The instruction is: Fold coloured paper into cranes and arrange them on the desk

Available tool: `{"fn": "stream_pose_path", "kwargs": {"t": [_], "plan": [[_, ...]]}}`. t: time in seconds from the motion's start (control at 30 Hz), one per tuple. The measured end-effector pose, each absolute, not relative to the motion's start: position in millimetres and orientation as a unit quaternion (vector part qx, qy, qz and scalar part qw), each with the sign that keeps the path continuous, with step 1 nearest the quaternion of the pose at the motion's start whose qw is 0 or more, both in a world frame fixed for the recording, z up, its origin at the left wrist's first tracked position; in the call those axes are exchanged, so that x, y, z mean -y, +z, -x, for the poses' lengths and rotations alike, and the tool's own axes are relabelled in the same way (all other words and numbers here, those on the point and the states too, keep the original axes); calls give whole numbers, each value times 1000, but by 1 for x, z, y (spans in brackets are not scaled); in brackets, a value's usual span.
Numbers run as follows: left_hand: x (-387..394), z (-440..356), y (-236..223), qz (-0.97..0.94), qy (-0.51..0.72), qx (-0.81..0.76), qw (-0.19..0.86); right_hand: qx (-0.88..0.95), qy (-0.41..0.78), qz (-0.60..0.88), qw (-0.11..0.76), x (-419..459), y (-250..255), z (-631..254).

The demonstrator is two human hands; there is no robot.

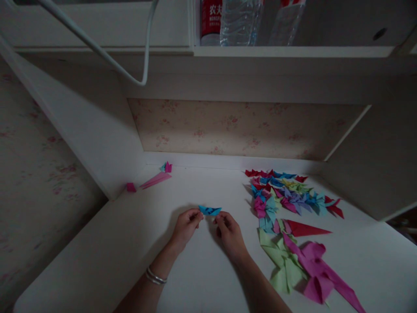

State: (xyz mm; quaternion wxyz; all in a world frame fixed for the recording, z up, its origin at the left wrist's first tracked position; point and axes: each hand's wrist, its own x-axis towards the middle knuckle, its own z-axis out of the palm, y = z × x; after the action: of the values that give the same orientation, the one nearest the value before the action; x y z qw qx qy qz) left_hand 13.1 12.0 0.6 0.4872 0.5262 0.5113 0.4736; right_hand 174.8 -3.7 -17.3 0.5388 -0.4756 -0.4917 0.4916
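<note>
A small blue folded-paper boat (210,211) is held between my two hands, just above the white desk (198,278). My left hand (188,224) pinches its left end between thumb and fingers. At the other end, my right hand (229,230) is closed on the paper's right tip, with the lower fingers curled in. A bangle (156,276) circles my left wrist. Right of my hands lies a crowd of colourful folded-paper pieces (286,195) in rows. Nearer me are a large light-green folded piece (282,261) and a magenta one (317,271).
At the back left lie a pink paper plane (156,179), a small magenta folded piece (130,187) and a tiny magenta-and-teal one (167,167). A red paper cone (308,228) points right. Overhead hang a white lamp arm (107,58) and a shelf (293,52) with bottles (241,24).
</note>
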Motion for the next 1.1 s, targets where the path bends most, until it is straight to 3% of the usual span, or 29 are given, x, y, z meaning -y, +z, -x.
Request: {"fn": "stream_pose_path", "kwargs": {"t": [1.1], "plan": [[-11,-16,4,-520,476,-505,498,489,495,476,538,5,-14,-174]]}}
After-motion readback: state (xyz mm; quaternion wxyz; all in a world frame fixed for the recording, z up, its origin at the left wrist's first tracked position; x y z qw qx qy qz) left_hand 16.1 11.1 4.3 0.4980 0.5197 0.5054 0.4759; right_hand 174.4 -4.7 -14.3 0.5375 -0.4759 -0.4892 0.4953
